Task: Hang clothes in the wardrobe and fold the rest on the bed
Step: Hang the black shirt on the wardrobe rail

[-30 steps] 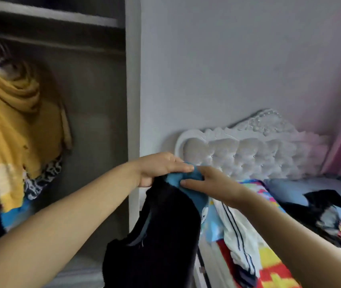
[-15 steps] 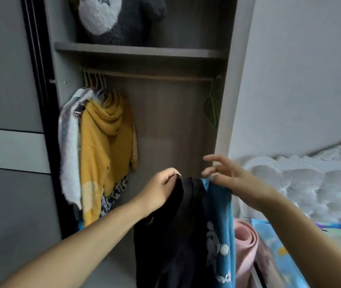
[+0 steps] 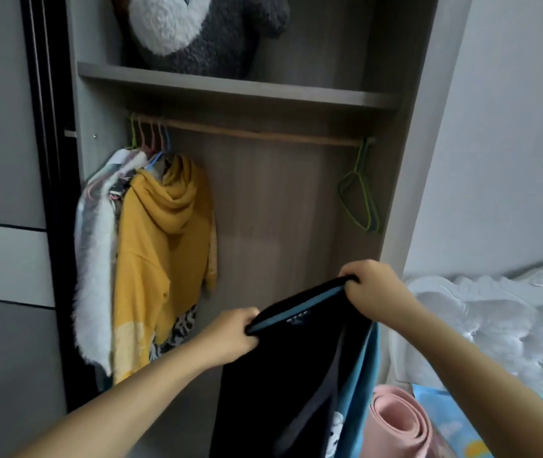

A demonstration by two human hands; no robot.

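Grey walls frame the open wardrobe (image 3: 392, 180), whose wooden rail (image 3: 256, 132) runs under a shelf (image 3: 237, 87) with a plush toy (image 3: 204, 31) on it. At the left end of the rail hang a yellow hoodie (image 3: 161, 252) and a white fluffy garment (image 3: 93, 269), pressed close together; at the right end hangs an empty green hanger (image 3: 361, 200). Between them the rail is bare. Below, both hands hold the black and blue garment (image 3: 283, 375) by its top edge: the left hand (image 3: 233, 335) grips the lower end, the right hand (image 3: 375, 289) the higher end. A pink rolled mat (image 3: 399, 421) and a white headboard (image 3: 494, 312) are at the right.
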